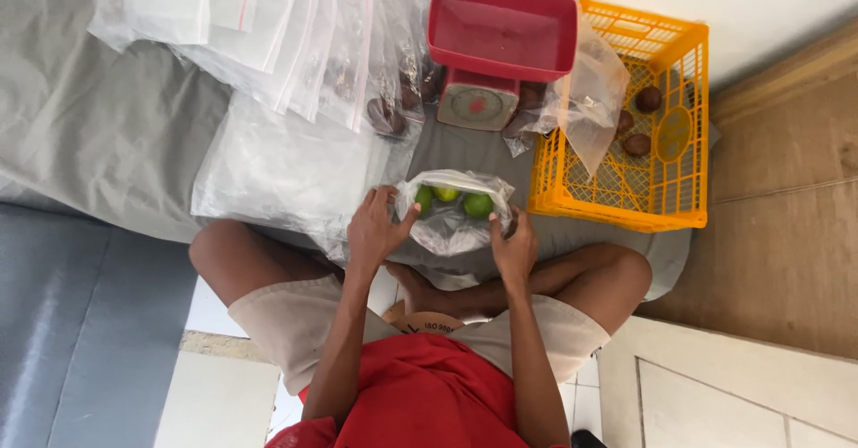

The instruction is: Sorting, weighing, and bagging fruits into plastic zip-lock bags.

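Observation:
A clear plastic bag lies in front of my crossed legs with three green round fruits inside it. My left hand pinches the bag's left edge near its top. My right hand grips the bag's right edge. Both hands hold the bag between them, just above the grey sheet.
A red kitchen scale with a red tray stands beyond the bag. An orange plastic crate at the right holds a few brown fruits. Several clear zip bags lie at the back left, some with dark fruits.

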